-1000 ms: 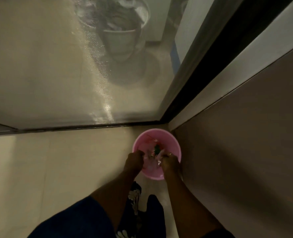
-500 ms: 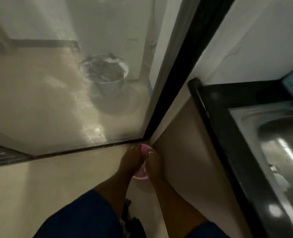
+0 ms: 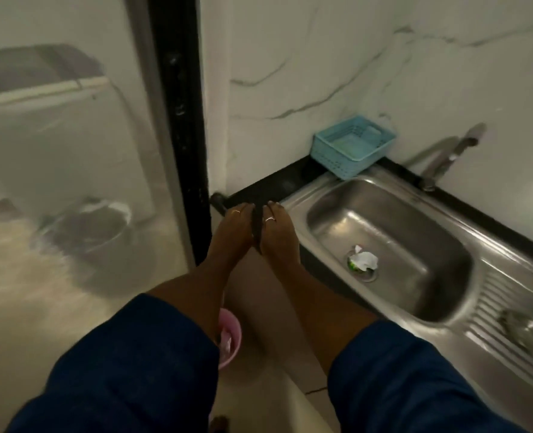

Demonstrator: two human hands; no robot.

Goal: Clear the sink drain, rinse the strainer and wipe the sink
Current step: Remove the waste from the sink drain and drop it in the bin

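Our left hand (image 3: pixel 234 234) and right hand (image 3: pixel 278 237) hang flat, fingers straight, holding nothing; the littered drain (image 3: pixel 362 264) lies to their right, nearest our right hand.

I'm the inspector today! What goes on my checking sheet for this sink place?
Surface: steel sink in a black counter, with a ribbed drainboard on the right.
Job's things: drain covered by white scraps and a green bit; the strainer is hard to make out. Faucet at the back, no water seen running.
Clutter: blue basket on the back corner; a blurred thing on the drainboard, cannot tell what.
Hands: left hand and right hand side by side near the counter's corner, fingers straight, holding nothing.
Cables: nothing seen.
Surroundings: pink bucket down on the floor; glass door with a grey bucket behind it; marbled wall.
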